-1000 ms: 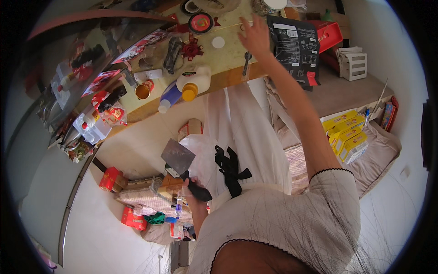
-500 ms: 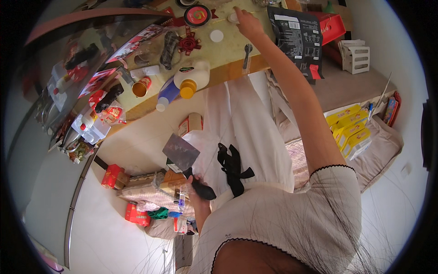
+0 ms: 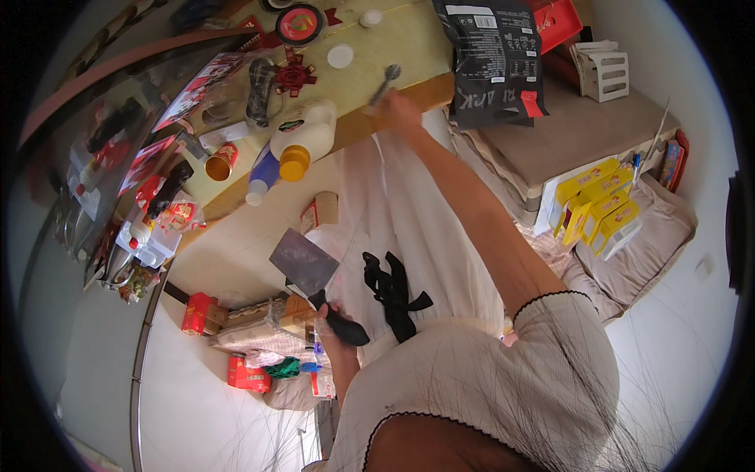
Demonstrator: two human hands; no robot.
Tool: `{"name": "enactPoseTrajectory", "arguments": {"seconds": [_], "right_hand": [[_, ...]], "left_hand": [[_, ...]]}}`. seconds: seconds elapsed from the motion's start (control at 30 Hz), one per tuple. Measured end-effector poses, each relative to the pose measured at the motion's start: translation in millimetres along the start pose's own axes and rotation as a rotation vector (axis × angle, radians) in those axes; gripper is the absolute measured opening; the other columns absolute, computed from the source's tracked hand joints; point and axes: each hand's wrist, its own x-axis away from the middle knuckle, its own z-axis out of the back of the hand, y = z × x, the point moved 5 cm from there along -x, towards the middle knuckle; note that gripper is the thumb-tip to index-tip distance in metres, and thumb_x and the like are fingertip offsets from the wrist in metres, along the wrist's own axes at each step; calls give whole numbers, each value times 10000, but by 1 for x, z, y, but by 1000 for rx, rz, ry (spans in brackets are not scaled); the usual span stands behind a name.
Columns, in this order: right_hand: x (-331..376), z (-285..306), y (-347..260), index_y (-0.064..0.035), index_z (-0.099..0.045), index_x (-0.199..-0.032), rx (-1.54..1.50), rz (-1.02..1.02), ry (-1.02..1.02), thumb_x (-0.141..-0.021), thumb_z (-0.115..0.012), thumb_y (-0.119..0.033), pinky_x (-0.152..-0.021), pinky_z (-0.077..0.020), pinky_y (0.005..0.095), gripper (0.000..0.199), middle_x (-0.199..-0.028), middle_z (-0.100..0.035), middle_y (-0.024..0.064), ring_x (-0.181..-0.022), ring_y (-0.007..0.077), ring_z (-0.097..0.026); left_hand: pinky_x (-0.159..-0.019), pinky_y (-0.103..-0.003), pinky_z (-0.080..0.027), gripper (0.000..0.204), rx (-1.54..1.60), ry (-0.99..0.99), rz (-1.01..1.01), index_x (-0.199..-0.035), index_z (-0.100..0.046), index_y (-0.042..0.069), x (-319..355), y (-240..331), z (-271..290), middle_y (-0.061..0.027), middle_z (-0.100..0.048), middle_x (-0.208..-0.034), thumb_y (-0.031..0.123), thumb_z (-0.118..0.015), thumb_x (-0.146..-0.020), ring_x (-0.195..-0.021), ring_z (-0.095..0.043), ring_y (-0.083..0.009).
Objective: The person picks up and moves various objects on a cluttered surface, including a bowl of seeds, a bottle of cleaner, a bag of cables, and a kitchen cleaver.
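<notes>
Tabletop (image 3: 418, 44): capped jug (image 3: 316, 127), contents hidden; your left hand (image 3: 331, 331) clasps bladed tool (image 3: 305, 262); right hand (image 3: 402, 111) near spoon (image 3: 392, 72), grip unclear

The counter (image 3: 421, 47) has a pale yellow top with a wooden front edge; near its far side sits a round tin (image 3: 299, 24) with a red and black lid, a small white tub (image 3: 370, 18) to its right; nearer lie a flat white disc (image 3: 340, 55) and a dark red rosette (image 3: 295, 73); a spoon (image 3: 385, 85) lies by the front edge, and leftward along that edge come a white jug (image 3: 311, 126) with an orange cap, a blue bottle (image 3: 265, 171) and an open can (image 3: 221, 162); on the brown padded bench (image 3: 598, 130) at right is a white slotted rack (image 3: 604, 74).
</notes>
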Motion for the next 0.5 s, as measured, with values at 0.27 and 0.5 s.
{"name": "enactPoseTrajectory", "arguments": {"seconds": [0.27,0.5], "right_hand": [[57,22,69,-32,-444,-912,-1207,-597,614,-709,-512,-307,-608,-414,347,350,-786,-502,81,-735,190,-491],[122,85,140,30,-422,-989,-1379,-938,570,-675,-546,-308,-620,-399,334,477,-825,-496,124,-682,177,-478]], "left_hand": [[-413,-203,-359,152,-10,14,-3,-704,-428,108,-4,-2,-8,3,-460,-634,222,-529,-701,-481,-435,-87],[-427,-207,-365,140,-26,-19,-33,-688,-445,113,0,3,-18,6,-474,-626,212,-544,-679,-476,-439,-100]]}}
